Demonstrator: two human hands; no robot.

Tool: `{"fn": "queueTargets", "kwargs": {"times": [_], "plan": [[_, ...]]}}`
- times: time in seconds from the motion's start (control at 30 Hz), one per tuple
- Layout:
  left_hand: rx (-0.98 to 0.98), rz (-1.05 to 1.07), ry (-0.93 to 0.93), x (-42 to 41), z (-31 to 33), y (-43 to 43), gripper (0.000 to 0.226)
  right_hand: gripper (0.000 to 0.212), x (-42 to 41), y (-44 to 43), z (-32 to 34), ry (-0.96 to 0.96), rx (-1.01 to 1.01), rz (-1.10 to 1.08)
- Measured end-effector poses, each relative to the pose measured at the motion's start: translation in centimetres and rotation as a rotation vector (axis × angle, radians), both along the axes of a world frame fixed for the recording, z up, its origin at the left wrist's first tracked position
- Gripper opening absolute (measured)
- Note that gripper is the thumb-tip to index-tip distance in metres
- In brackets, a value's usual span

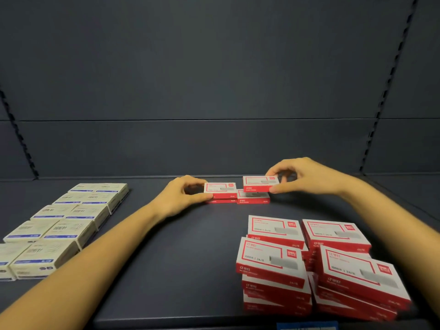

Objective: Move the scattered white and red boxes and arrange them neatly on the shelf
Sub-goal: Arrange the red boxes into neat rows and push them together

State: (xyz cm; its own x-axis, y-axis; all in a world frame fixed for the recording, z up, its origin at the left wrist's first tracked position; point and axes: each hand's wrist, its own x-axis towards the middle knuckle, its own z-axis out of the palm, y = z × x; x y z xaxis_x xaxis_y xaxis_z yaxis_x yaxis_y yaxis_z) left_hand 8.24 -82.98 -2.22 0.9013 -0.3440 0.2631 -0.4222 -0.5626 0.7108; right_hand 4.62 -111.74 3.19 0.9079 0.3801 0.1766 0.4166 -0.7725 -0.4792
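At the back of the dark shelf [181, 246], my left hand [183, 194] pinches a white and red box [220, 189] that lies on top of another red box [221, 200]. My right hand [300, 176] pinches a second white and red box [260, 183] by its right end, held just above a box [253, 197] lying on the shelf. A loose pile of several white and red boxes [316, 265] sits at the front right, stacked unevenly.
Two rows of cream and blue boxes [62, 225] run along the left side of the shelf. The grey back panel [214, 79] rises right behind the boxes I hold. A blue label [307, 326] shows at the shelf's front edge.
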Motion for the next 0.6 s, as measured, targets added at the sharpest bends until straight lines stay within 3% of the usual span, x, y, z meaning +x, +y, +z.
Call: {"fn": "queueTargets", "kwargs": {"times": [0.33, 0.6], "plan": [[-0.03, -0.017, 0.015, 0.3, -0.6, 0.0, 0.028, 0.028, 2.8, 0.2, -3.5, 0.004, 0.03, -0.047], [0.049, 0.006, -0.027, 0.1, -0.6, -0.2, 0.039, 0.038, 2.7, 0.4, -4.0, 0.004, 0.05, -0.062]]}}
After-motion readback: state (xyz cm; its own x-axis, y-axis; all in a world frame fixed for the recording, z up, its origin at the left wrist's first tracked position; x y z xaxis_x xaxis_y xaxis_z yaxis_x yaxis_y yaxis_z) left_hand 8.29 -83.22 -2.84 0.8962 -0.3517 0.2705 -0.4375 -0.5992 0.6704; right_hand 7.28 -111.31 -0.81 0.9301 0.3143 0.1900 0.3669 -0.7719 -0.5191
